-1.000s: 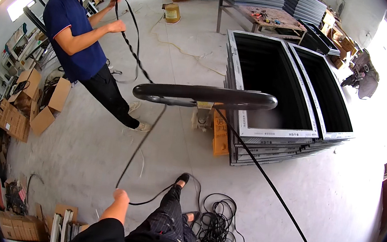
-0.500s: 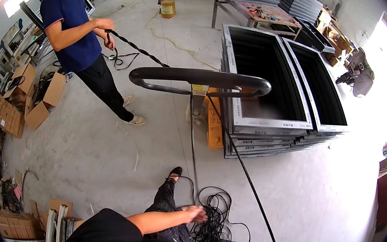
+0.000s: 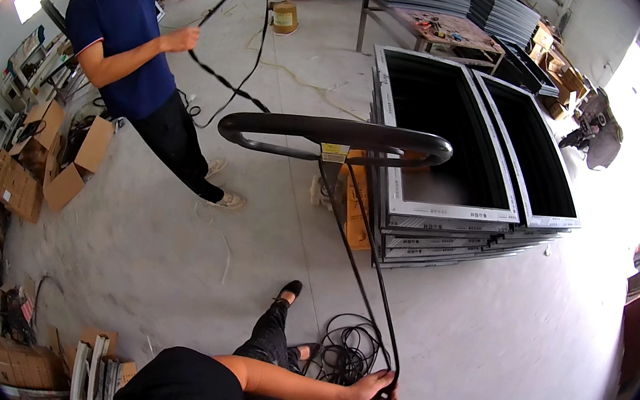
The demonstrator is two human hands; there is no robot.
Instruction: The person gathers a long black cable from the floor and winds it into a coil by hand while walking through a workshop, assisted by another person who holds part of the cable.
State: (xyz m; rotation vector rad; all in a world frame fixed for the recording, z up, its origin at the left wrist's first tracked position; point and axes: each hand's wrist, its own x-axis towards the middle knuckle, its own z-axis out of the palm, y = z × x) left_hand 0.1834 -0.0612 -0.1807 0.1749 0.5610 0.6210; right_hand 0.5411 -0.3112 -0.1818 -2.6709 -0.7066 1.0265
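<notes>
A long black cord [image 3: 361, 253] runs as two strands from the black loop handle [image 3: 336, 130] down to my left hand [image 3: 372, 390]. My fingers are closed round the strands, above a tangled heap of cord [image 3: 350, 348] on the floor by my feet. My right hand is out of view. Across from me, a person in a dark blue shirt [image 3: 128, 40] holds a twisted black cord [image 3: 227, 81] in both hands; it reaches to the handle's left side. How the cords pass around the handle is partly hidden.
Beyond the handle stands an orange base [image 3: 357, 204] beside stacked grey rectangular frames [image 3: 449, 224]. A table with tools [image 3: 445, 30] is farther back. Open cardboard boxes [image 3: 73, 162] line the left, and a yellow bucket [image 3: 284, 18] stands behind the person.
My left hand has moved right and down and closed on the cord. Two strands now reach it. The person's far hand has risen and moved away, drawing out a loop of cord.
</notes>
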